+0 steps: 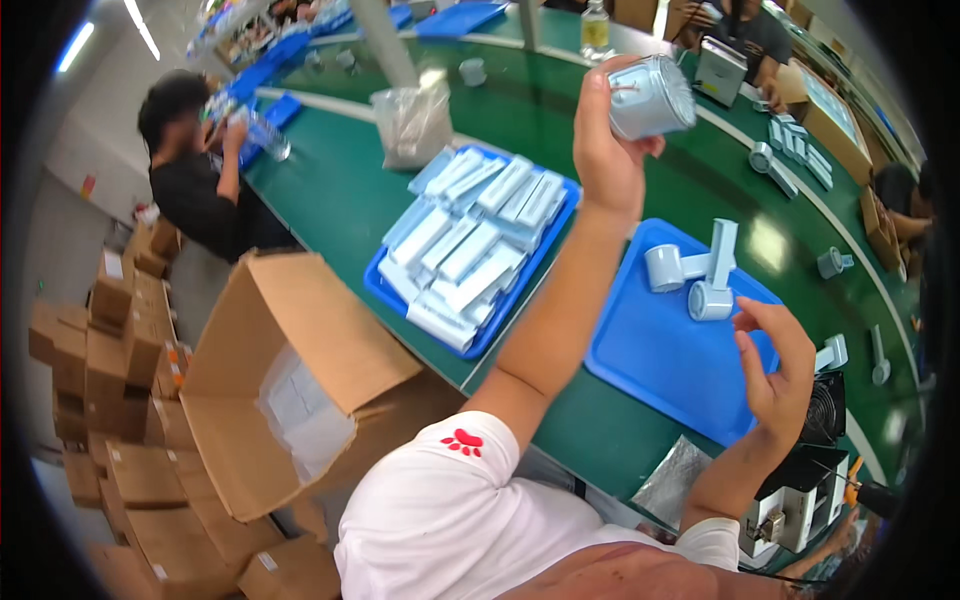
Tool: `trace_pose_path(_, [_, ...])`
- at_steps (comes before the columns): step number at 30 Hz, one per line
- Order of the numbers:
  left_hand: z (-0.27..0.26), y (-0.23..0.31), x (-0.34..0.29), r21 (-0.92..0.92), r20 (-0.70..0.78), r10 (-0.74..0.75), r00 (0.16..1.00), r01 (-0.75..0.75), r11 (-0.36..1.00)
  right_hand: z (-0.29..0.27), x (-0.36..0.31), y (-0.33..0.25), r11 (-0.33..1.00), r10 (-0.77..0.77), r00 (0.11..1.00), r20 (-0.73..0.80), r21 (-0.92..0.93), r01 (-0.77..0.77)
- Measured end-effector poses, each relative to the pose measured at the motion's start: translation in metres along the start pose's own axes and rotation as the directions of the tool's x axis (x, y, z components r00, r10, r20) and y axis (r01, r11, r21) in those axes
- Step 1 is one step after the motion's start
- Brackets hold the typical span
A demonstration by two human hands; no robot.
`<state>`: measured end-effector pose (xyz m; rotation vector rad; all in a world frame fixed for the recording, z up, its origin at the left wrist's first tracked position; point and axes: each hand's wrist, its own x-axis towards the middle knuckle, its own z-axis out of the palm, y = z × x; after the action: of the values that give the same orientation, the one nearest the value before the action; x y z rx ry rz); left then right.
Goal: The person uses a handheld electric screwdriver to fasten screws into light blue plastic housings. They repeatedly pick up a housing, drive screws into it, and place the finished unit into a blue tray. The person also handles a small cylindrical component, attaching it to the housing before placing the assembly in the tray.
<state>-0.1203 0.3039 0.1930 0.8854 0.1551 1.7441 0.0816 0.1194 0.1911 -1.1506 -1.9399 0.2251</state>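
My left hand [608, 150] is raised over the green bench, its fingers wrapped round a light blue cylindrical housing [655, 100] with thin reddish wires showing on its side. Lower and to the right, my right hand [778, 365] hovers at the right edge of a blue tray [660, 365], fingers curved and apart, with nothing between them. Two light blue round-headed parts with flat handles lie crossed at the tray's far end; the front one's head [710, 301] is nearest my right fingers. Another light blue part [831, 353] lies just beyond that hand.
A second blue tray [467, 352], heaped with pale blue handle shells [470, 245], stands left of my left forearm. An open cardboard box [330, 320] is beside the bench, with stacked cartons behind. Right are a black fan [825, 408] and more parts on the green belt [770, 240]. Co-workers sit around.
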Motion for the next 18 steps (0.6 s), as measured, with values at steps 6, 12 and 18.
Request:
trace_pose_path(6, [-0.019, 0.077, -0.075, -0.438, -0.433, 0.316, 0.844, -0.504, 0.745, 0.043, 0.015, 0.000, 1.000, -0.002, 0.989, 0.147, 0.027, -0.002])
trace_pose_path(12, [-0.055, 0.145, -0.098, -0.318, -0.328, 0.616, 0.716, -0.698, 0.642, 0.148, 0.087, -0.002, 0.972, -0.222, 0.923, 0.315, -0.001, 0.235])
trace_pose_path(18, [-0.071, 0.149, -0.097, -0.314, -0.295, 0.623, 0.724, -0.689, 0.653, 0.279, 0.158, 0.026, 0.794, -0.452, 0.837, 0.307, -0.289, 0.535])
